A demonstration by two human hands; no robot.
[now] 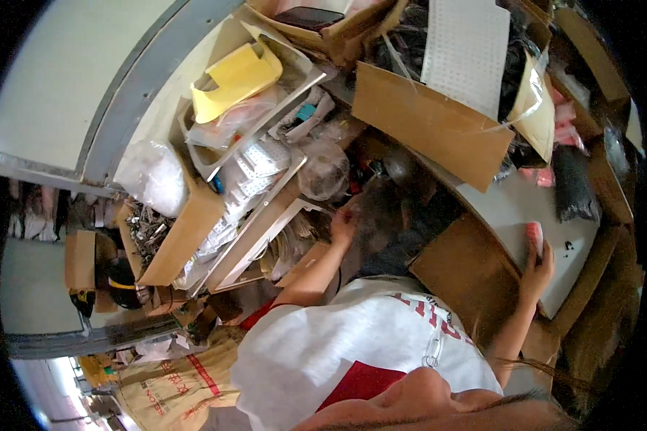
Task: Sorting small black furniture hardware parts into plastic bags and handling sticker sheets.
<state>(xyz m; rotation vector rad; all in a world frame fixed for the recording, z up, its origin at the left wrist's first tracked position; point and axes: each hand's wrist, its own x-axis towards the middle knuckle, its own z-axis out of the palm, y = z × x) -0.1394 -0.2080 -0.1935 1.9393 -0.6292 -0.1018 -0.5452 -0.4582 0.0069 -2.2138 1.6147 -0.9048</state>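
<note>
My left hand [343, 223] reaches forward into a cluttered heap, its fingertips at the edge of a dark pile [392, 215] beside a clear plastic bag [323, 169]. Whether those fingers grip anything is hidden. My right hand [538, 264] rests on a pale grey tabletop [503, 208] and holds a small pink object [534, 235] upright between its fingers. A flat brown cardboard piece [460, 269] lies between my two arms.
Open cardboard boxes [424, 118] crowd the far side, one holding a white perforated sheet [464, 50]. A yellow folded sheet [233, 79] and bagged white parts [255, 169] sit in trays on the left. A box of metal clips [147, 230] and a beige sack [172, 391] are lower left.
</note>
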